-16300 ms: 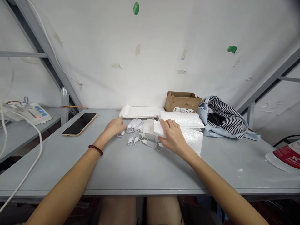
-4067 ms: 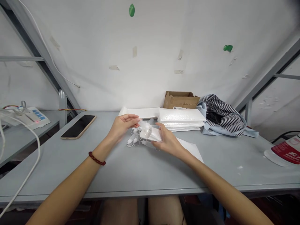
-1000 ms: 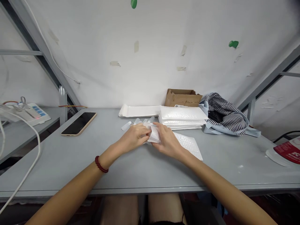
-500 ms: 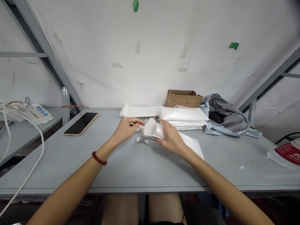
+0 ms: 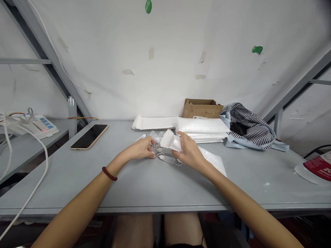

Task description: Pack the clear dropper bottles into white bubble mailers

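My right hand (image 5: 190, 150) is closed round a white bubble mailer (image 5: 168, 138), whose open mouth points left toward my other hand. My left hand (image 5: 141, 148) pinches at the loose pile, its fingertips closed on what looks like the white end of a small clear bottle, mostly hidden by the fingers. Below the mailer lies another small clear bottle (image 5: 168, 159) with a white tip and a thin string loop. Several more of the same lie tangled behind and between my hands. A flat bubble mailer (image 5: 213, 159) sticks out from behind my right forearm.
A stack of white bubble mailers (image 5: 203, 125) stands behind my right hand, with a long white mailer (image 5: 159, 123) beside it. Farther back are a cardboard box (image 5: 201, 110) and a striped cloth bag (image 5: 252, 127). A phone (image 5: 89, 136) lies left; a red-and-white object (image 5: 317, 168) sits right.
My left hand has drawn back from the mailer's mouth and dropped to the near side of the pile, where its fingers have closed. The mailer has shifted slightly right.
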`<state>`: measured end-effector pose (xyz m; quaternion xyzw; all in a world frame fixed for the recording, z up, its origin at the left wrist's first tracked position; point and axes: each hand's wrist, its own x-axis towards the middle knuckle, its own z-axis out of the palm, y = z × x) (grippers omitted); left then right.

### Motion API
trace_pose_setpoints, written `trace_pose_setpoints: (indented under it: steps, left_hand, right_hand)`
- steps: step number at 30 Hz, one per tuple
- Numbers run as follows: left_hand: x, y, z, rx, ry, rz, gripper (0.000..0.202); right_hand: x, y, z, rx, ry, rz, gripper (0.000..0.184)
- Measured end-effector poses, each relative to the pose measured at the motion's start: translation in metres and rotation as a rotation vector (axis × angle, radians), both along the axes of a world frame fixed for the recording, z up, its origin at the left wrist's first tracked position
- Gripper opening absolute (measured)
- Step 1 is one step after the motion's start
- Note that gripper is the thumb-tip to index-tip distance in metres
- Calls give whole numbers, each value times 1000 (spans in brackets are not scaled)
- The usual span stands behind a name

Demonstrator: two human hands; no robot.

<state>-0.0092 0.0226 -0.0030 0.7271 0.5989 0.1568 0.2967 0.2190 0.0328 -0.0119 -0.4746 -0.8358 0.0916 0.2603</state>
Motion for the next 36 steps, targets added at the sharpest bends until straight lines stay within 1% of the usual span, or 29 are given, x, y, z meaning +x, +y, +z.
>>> trace_pose_setpoints:
  steps: [2,6,9,11,14,16,20,23,27,31,34,36]
  left_hand:
    - [-3,1,3,-24,-42,22,45]
    - [-19,5,10,-61,-164,56,39]
    - [-33,5,19,-106,-252,58,37]
    - [-40,4,26,-126,-292,98,38]
    - [-47,3,32,-164,-379,173,38]
    - [-48,4,34,-185,-489,175,35]
    - [-39,5,31,-170,-760,128,37]
    - [-25,4,28,-139,-871,108,37]
    - [-7,0,22,-174,-899,23,35]
    - [2,-4,18,-221,-840,-15,45]
    - [5,-4,16,-174,-814,-31,41]
    - [6,-3,15,-106,-802,4,34]
  right_hand:
    - [-1,0,-1,-5,-7,-4,65]
    - [-2,-1,-2,5,-3,-1,64]
    - [-1,-2,-1,5,-5,14,64]
    - [-1,-2,-1,-15,-14,13,65]
    - [-1,-2,-1,-37,-20,10,66]
    - [-2,-2,-1,-33,-18,13,65]
    - [-4,-4,-2,-26,-18,31,66]
    - [-6,-5,-2,-27,-16,44,64]
    - [-7,-6,-3,-18,-10,54,63]
    - [-7,-7,-3,-15,-7,64,62]
    - [-8,-8,-3,-16,-1,72,60]
    - [-8,-9,-2,-18,0,75,60]
